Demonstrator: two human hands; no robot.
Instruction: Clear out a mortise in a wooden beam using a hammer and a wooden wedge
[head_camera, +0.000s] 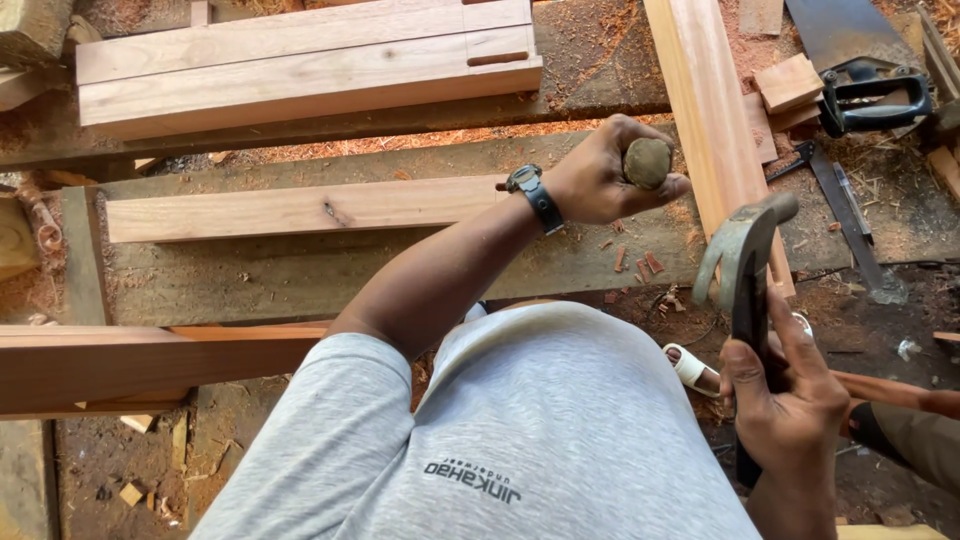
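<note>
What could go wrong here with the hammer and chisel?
The left hand wraps the chisel handle with fingers near its top, so a glancing hammer blow from the right hand could hit them. A sandalled foot sits below, exposed to a dropped tool or flying chips.

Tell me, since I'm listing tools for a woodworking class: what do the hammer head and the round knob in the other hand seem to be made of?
The hammer head looks like dull grey steel, unpolished and worn, with curved claws. The round knob in the left hand looks like brownish wood, matte and battered, though it could be something else. The right hand grips a dark handle whose material is unclear.
</note>
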